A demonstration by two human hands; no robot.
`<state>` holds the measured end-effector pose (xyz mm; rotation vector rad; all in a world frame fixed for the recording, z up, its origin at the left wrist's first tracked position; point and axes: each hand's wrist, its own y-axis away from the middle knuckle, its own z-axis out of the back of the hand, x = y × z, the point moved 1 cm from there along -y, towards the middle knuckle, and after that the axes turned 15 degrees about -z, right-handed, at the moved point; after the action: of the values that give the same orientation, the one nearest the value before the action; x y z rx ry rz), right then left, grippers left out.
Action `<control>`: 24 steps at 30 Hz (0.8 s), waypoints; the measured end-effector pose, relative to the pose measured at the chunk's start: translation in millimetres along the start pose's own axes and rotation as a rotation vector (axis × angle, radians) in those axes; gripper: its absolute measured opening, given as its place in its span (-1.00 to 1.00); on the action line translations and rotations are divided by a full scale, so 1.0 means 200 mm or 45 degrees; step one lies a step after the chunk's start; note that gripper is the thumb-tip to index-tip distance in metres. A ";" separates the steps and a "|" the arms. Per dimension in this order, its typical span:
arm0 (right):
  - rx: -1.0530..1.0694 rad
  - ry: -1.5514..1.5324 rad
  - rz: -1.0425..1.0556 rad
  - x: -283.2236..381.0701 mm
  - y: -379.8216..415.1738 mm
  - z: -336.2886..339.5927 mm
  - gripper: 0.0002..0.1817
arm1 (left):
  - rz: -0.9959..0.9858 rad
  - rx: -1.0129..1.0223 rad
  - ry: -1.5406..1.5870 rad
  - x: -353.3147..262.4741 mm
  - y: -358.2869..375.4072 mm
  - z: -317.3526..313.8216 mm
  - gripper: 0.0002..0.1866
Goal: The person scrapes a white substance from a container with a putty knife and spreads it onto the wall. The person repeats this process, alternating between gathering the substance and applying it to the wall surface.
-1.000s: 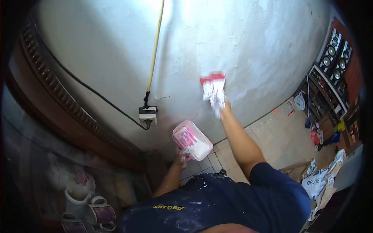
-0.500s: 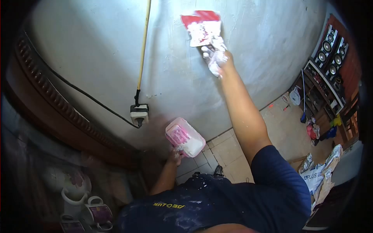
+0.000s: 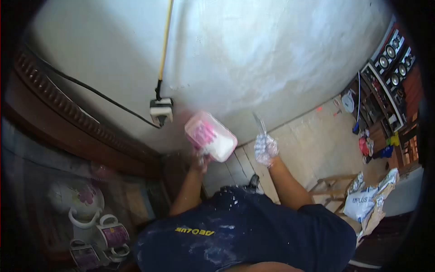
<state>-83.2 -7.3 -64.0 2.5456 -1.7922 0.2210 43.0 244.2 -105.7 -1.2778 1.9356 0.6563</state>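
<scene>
My left hand (image 3: pixel 202 159) grips a pink plastic tub (image 3: pixel 197 130) from its near left side, low in front of the wall. White paste (image 3: pixel 220 146) lies in the tub, thickest toward its right end. To the right of the tub, my right hand (image 3: pixel 266 150), coated in white, is closed around a putty scraper (image 3: pixel 259 122). The scraper is turned nearly edge-on, its blade pointing up and away from me, apart from both wall and tub. The grey-white wall (image 3: pixel 235 59) fills the upper view, with uneven, patchy coating.
A socket box (image 3: pixel 161 111) with a black cable and yellowish conduit is on the wall. Dark carved wooden furniture (image 3: pixel 59 109) stands left, with mugs (image 3: pixel 113 235) below. At right are a shelf unit (image 3: pixel 385 95), speakers (image 3: pixel 394 59), a wooden stool (image 3: pixel 333 186) and a crumpled bag (image 3: pixel 362 204).
My right hand has come down from high on the wall with the scraper, now beside the tub and turned edge-on. My left hand and the tub have risen slightly.
</scene>
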 end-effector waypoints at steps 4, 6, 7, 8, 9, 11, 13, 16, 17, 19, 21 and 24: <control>-0.216 0.178 0.075 0.06 0.09 -0.17 -0.74 | -0.118 0.048 0.287 -0.13 0.01 -0.27 -0.33; -0.486 0.376 0.258 0.00 0.06 -0.36 -0.77 | -0.134 0.132 0.165 -0.17 0.01 -0.36 -0.37; -0.741 0.586 0.438 -0.02 0.05 -0.42 -0.78 | -0.122 0.115 0.162 -0.18 0.01 -0.37 -0.37; -0.757 0.571 0.423 -0.02 0.07 -0.43 -0.78 | -0.130 0.173 0.178 -0.18 0.01 -0.39 -0.37; -0.916 0.823 0.549 -0.02 0.10 -0.42 -0.79 | -0.139 0.229 0.194 -0.18 0.01 -0.39 -0.37; -1.081 1.071 0.654 -0.03 0.13 -0.43 -0.76 | -0.144 0.194 0.153 -0.18 0.02 -0.39 -0.34; -1.130 1.787 0.767 -0.03 0.14 -0.52 -0.81 | -0.144 0.283 0.085 -0.20 0.02 -0.41 -0.31; -1.236 2.611 0.739 -0.08 0.11 -0.67 -0.84 | -0.136 0.356 0.110 -0.16 0.02 -0.39 -0.30; -1.161 3.094 0.785 -0.09 0.09 -0.67 -0.83 | -0.158 0.437 0.111 -0.14 0.01 -0.38 -0.29; -1.205 3.134 0.734 -0.14 0.00 -0.73 -0.78 | -0.129 0.415 0.097 -0.16 0.04 -0.41 -0.30; -1.285 3.199 0.568 -0.18 -0.05 -0.73 -0.82 | -0.156 0.438 0.079 -0.16 0.05 -0.43 -0.30; -1.315 3.176 0.352 -0.21 -0.08 -0.68 -0.83 | -0.189 0.439 0.064 -0.16 0.05 -0.45 -0.29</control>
<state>-96.6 51.1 67.1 0.1031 -0.4695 1.1416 16.7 200.1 -24.1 -1.2111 1.8726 0.2050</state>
